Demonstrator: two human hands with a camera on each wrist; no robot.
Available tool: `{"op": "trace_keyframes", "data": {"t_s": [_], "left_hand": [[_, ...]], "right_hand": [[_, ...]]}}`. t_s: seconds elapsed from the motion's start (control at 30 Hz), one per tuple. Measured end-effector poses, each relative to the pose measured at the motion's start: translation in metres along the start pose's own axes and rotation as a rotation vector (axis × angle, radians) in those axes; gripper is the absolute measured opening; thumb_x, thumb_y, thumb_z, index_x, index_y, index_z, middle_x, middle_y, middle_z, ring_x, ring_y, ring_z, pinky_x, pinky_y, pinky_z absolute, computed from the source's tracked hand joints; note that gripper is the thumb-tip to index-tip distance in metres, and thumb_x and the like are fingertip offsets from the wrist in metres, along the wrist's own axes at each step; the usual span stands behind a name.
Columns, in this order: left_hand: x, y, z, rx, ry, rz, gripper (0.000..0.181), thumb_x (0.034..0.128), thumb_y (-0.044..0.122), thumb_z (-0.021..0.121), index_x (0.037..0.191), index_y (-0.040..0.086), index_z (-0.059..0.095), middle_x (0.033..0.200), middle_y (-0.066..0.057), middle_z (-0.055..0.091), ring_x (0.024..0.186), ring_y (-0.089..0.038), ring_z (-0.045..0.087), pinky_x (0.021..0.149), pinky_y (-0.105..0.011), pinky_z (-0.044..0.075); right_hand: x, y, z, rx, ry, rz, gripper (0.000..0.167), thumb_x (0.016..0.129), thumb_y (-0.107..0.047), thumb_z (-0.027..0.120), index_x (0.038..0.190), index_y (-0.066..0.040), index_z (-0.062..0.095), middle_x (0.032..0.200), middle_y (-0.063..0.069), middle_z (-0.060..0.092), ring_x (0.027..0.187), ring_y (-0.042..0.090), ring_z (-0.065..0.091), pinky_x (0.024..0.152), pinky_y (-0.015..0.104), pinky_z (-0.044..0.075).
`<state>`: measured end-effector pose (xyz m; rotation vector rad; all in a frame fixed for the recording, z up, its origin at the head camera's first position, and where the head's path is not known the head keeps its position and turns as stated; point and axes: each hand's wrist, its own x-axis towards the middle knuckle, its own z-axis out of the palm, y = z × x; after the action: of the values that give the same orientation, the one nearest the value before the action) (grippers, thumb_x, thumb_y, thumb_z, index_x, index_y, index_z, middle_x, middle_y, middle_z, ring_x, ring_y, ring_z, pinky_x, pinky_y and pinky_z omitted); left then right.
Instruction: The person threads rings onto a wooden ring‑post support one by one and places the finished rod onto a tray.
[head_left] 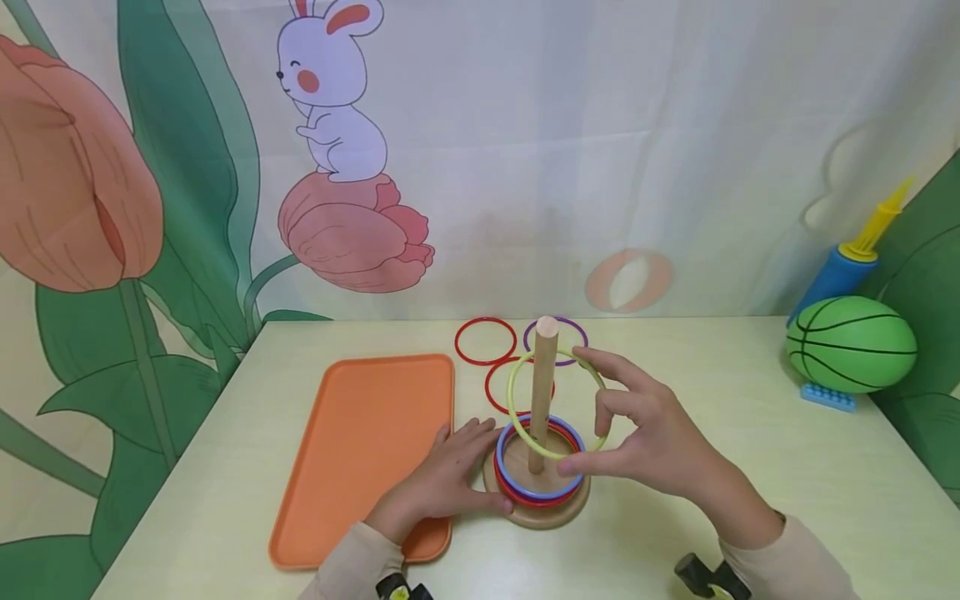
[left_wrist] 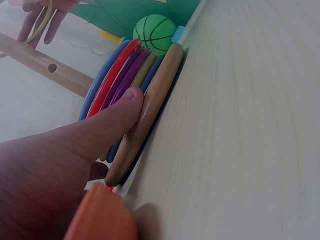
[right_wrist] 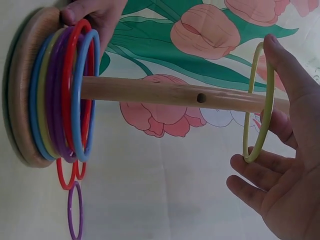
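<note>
A wooden ring stand has an upright peg (head_left: 544, 392) on a round base (head_left: 549, 520). Blue, yellow, purple and red rings are stacked low on it, with a light blue ring (right_wrist: 76, 100) uppermost. My right hand (head_left: 660, 433) pinches a yellow ring (right_wrist: 270, 87) at its rim, thumb against fingers. Near its upper end, the peg passes through this ring. Fingers extended, my left hand (head_left: 453, 471) rests beside the base; its thumb (left_wrist: 120, 112) touches the base edge and lowest rings. In the head view, part of the left palm lies over the orange tray (head_left: 360, 450).
Behind the stand lie red rings (head_left: 456, 343) and a purple ring (head_left: 586, 332). At the table's far right, a green ball (head_left: 851, 344) sits above a light blue block (head_left: 827, 397), near a blue and yellow pump (head_left: 836, 271). A printed curtain (head_left: 525, 167) hangs along the back edge.
</note>
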<state>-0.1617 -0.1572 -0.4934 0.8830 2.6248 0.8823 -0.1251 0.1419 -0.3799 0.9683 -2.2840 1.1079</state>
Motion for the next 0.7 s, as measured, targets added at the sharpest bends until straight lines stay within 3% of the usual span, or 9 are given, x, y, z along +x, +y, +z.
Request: {"op": "trace_keyframes", "data": {"t_s": [0.23, 0.53, 0.7], "left_hand": [[0.000, -0.001, 0.001, -0.001, 0.000, -0.008, 0.102, 0.0816, 0.060, 0.086, 0.163, 0.018, 0.042, 0.171, -0.012, 0.032, 0.160, -0.038, 0.021, 0.127, -0.066, 0.002], [0.000, -0.001, 0.001, -0.001, -0.001, -0.021, 0.102, 0.0812, 0.060, 0.086, 0.163, 0.018, 0.042, 0.171, -0.011, 0.032, 0.160, -0.036, 0.020, 0.127, -0.065, 0.002], [0.000, -0.001, 0.002, -0.004, 0.003, -0.014, 0.102, 0.0815, 0.060, 0.086, 0.163, 0.018, 0.042, 0.171, -0.010, 0.033, 0.160, -0.037, 0.020, 0.127, -0.065, 0.001]], "right_hand": [[-0.006, 0.005, 0.007, 0.004, -0.030, -0.020, 0.055, 0.066, -0.038, 0.102, 0.069, -0.026, 0.049, 0.149, 0.014, 0.059, 0.136, 0.033, 0.058, 0.083, 0.026, 0.048], [-0.007, 0.009, 0.009, 0.008, -0.055, -0.026, 0.054, 0.066, -0.038, 0.103, 0.069, -0.026, 0.050, 0.150, 0.009, 0.059, 0.136, 0.032, 0.059, 0.091, 0.023, 0.049], [-0.009, 0.011, 0.009, -0.017, -0.081, -0.032, 0.054, 0.068, -0.039, 0.101, 0.068, -0.026, 0.049, 0.148, 0.009, 0.060, 0.128, 0.030, 0.063, 0.084, 0.022, 0.048]]}}
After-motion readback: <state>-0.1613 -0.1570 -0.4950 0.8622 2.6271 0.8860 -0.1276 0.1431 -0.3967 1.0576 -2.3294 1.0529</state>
